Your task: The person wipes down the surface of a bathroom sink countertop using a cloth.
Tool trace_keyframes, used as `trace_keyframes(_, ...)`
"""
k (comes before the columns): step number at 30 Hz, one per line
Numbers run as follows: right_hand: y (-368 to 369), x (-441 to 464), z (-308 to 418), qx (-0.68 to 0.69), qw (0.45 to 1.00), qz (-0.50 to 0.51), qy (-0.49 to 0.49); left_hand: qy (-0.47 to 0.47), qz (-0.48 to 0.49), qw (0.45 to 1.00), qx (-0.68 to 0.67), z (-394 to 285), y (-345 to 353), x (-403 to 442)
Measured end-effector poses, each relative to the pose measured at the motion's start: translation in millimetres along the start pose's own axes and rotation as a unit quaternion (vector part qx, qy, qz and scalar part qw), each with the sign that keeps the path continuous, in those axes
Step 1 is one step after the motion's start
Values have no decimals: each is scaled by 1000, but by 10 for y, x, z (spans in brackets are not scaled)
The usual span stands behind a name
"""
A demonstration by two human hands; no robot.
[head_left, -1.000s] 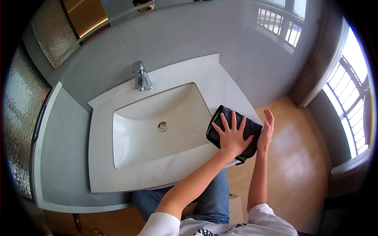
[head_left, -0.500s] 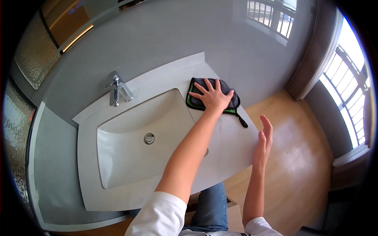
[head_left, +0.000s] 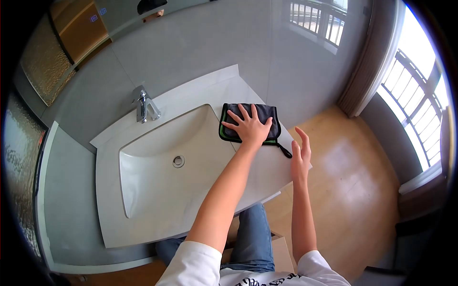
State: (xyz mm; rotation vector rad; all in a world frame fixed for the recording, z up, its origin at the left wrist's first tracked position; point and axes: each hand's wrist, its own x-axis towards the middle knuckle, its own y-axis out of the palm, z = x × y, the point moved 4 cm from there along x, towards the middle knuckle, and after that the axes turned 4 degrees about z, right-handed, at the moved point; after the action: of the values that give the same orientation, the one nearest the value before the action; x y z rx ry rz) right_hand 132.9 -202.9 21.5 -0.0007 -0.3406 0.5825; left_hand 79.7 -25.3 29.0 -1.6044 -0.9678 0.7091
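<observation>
A folded dark grey cleaning cloth (head_left: 268,113) with green and black edging lies on the white countertop, right of the sink. Its black hanging loop (head_left: 285,151) trails over the counter toward the right edge. My left hand (head_left: 250,128) rests flat on top of the cloth with its fingers spread. Beside the counter's right edge, my right hand (head_left: 300,157) is raised, fingers pointing up and the thumb apart from them. Nothing shows in it, and it does not touch the cloth.
The white sink basin (head_left: 157,186) has a round drain (head_left: 178,161). A chrome faucet (head_left: 143,106) stands behind it. A grey wall (head_left: 200,52) rises at the back. To the right are a wooden floor (head_left: 353,167) and a window with railings (head_left: 415,90).
The cloth and my left hand on it have shifted slightly toward the front of the counter. My right hand has come closer to the cloth. The camera view has shifted a little.
</observation>
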Motion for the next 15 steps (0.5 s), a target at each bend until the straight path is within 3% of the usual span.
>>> trace_keyframes(3, -44, -56, 50, 12, 999, -37, -22, 33, -25, 999, -11, -33, 4, -347)
trace_keyframes(5, -79, -126, 136, -37, 991, -86, -92, 57, -60, 996, -14, -64, 36, -607)
trace_keyframes(7, -112, -287, 329, -38, 994, -61, -80, 79, -115, 989, -42, -109, 52, -935)
trace_keyframes(10, 1, -611, 554, -184, 970, 152, -45, 97, -122, 986, -65, -128, 110, -1451)
trace_keyframes(13, 50, -834, 597, -252, 956, 146, 35, 145, -136, 980, -23, -43, 116, -1786)
trace_keyframes(15, 108, -816, 575, -286, 945, 154, 45, 179, -120, 968, -126, 123, 75, -1829)
